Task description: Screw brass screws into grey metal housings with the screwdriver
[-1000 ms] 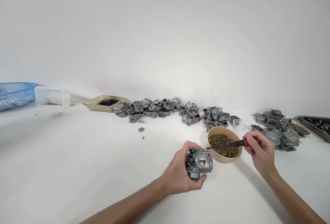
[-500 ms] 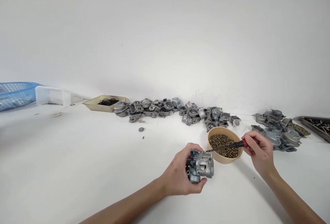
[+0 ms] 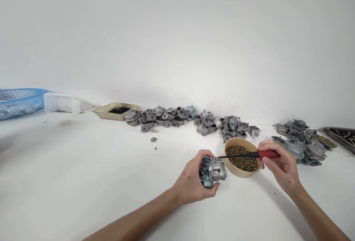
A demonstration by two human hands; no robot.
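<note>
My left hand [image 3: 191,180] is closed around a grey metal carburetor [image 3: 216,170], its round opening facing me. Between the fingers of my right hand [image 3: 281,165] is the red handle of a screwdriver [image 3: 267,154]. The shaft runs level to the left, and its tip meets the upper edge of the carburetor, where a small brass-coloured screw seems to sit. Under the shaft stands a tan round bowl [image 3: 243,175] holding many brass-coloured screws [image 3: 241,161].
Grey metal carburetor parts lie heaped along the wall [image 3: 172,117], with another pile at right [image 3: 302,143]. A shallow tray [image 3: 102,114] holds black rings. At far left are a blue basket [image 3: 24,109] and a white container [image 3: 58,103]; a dark tray [image 3: 342,141] is at far right.
The carburetor and my left hand have shifted slightly up and left. My right hand's grip on the screwdriver has changed, showing more red handle, and the shaft now lies more level.
</note>
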